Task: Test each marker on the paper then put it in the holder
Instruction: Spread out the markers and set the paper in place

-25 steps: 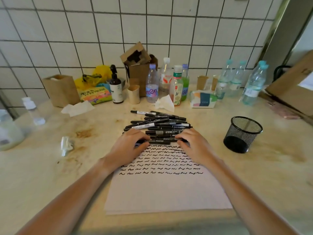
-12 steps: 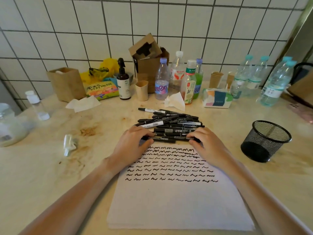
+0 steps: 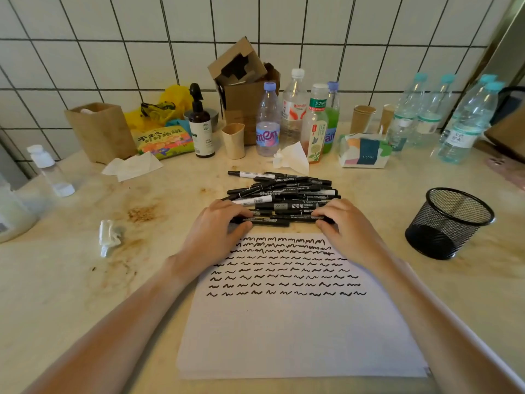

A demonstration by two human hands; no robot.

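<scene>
I saw both hands at the near edge of the pile of black markers [image 3: 284,194], which lay heaped on the surface [image 3: 71,280] just beyond the top edge of the paper [image 3: 298,331]. The left hand [image 3: 214,231] sat at the pile's left end, its fingers curled over the nearest marker [image 3: 270,221] with the thumb below it, so it gripped that end. The right hand [image 3: 345,226] mirrored it at the right end, fingertips and thumb pinching the same low markers; I could not tell for certain whether both held one single marker or two lying together. The marker they closed on lay crosswise, roughly parallel to the paper's top edge and touching or nearly touching it.

The paper carried rows of black squiggles across its upper half, and both forearms crossed its side edges. The holder [image 3: 450,223], a black mesh cup, stood upright to the right of the right hand, well apart from it and from the pile, and I could see no markers inside it.

Behind the pile stood plastic bottles [image 3: 268,120], a tissue box [image 3: 365,150] and a brown pump bottle [image 3: 201,129] along the tiled wall [image 3: 113,38].
</scene>
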